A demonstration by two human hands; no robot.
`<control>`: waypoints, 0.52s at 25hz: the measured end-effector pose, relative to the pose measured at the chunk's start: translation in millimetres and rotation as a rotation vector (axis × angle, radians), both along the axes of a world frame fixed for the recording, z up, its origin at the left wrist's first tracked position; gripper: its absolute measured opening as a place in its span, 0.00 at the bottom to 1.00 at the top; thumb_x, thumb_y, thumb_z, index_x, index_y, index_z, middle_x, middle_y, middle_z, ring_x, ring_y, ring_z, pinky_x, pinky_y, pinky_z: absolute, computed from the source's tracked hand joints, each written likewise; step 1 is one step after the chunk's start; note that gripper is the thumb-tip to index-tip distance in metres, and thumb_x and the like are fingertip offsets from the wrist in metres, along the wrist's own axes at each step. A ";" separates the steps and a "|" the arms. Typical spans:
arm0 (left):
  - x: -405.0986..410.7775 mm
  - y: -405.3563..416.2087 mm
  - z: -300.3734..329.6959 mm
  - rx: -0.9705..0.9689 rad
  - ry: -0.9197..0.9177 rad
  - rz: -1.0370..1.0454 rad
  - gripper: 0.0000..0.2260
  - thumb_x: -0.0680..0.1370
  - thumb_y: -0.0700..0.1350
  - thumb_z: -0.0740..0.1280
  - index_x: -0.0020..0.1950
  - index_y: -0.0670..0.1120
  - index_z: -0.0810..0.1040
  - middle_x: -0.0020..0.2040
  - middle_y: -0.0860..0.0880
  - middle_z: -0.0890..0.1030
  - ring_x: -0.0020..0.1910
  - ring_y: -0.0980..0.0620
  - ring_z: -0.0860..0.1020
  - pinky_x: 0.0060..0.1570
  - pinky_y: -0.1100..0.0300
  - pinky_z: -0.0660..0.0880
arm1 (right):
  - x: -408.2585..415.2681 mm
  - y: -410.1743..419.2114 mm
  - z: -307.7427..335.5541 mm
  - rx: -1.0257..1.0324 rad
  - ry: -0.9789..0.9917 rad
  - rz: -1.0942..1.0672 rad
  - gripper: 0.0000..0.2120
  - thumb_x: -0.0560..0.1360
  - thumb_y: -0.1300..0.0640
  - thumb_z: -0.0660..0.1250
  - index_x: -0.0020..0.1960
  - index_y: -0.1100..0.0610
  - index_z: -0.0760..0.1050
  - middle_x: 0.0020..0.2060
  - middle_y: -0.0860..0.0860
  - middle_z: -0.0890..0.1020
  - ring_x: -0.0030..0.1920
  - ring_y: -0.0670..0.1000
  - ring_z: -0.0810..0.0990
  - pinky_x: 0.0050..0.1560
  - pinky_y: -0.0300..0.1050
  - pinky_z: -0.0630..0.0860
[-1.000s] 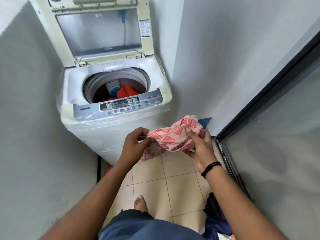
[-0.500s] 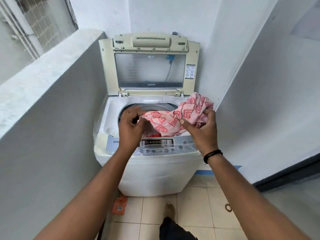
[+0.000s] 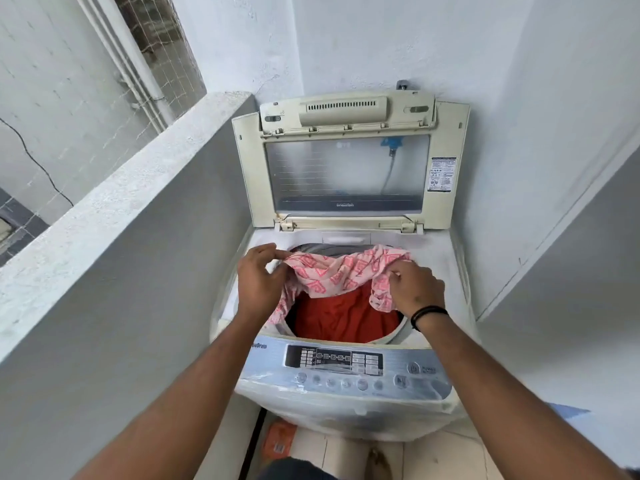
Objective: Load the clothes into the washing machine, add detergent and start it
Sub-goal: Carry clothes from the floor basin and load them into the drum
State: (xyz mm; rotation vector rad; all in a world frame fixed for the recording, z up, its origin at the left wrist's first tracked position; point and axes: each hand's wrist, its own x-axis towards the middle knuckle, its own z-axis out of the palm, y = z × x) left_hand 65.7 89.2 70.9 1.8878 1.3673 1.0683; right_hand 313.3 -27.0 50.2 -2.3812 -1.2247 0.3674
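Above the control panel of a top-loading washing machine, a left hand and right hand each pinch a pink patterned cloth over the drum's red garment, the lid raised behind.

Pink patterned cloth in both hands over open washing machine drum.
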 end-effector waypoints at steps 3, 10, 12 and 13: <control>0.3 14.5 -19.5 -0.066 0.125 0.034 0.08 0.71 0.43 0.73 0.48 0.48 0.88 0.49 0.58 0.78 0.60 0.48 0.78 0.56 0.54 0.74 | 10.3 20.5 -19.1 -0.104 -0.143 0.025 0.13 0.81 0.57 0.59 0.56 0.47 0.81 0.56 0.54 0.79 0.57 0.60 0.74 0.54 0.55 0.72; 15.5 50.2 -74.0 -0.022 0.503 -0.075 0.11 0.78 0.44 0.73 0.58 0.54 0.87 0.55 0.50 0.81 0.56 0.44 0.75 0.51 0.50 0.73 | 14.2 60.4 -47.4 -0.013 0.042 0.131 0.09 0.81 0.60 0.59 0.53 0.57 0.78 0.51 0.55 0.81 0.52 0.58 0.79 0.50 0.51 0.77; 24.8 61.7 -91.7 -0.003 0.562 -0.135 0.12 0.79 0.45 0.72 0.61 0.55 0.85 0.48 0.51 0.79 0.51 0.45 0.77 0.46 0.53 0.71 | 15.1 69.5 -60.3 -0.039 0.028 0.153 0.09 0.79 0.60 0.60 0.52 0.55 0.79 0.49 0.53 0.81 0.51 0.57 0.80 0.49 0.50 0.77; 28.6 66.9 -100.9 -0.013 0.604 -0.173 0.12 0.80 0.46 0.70 0.62 0.55 0.84 0.46 0.51 0.78 0.50 0.45 0.77 0.45 0.54 0.70 | 15.9 72.7 -67.1 -0.052 0.015 0.161 0.10 0.79 0.61 0.60 0.52 0.54 0.80 0.49 0.52 0.81 0.51 0.56 0.80 0.48 0.50 0.78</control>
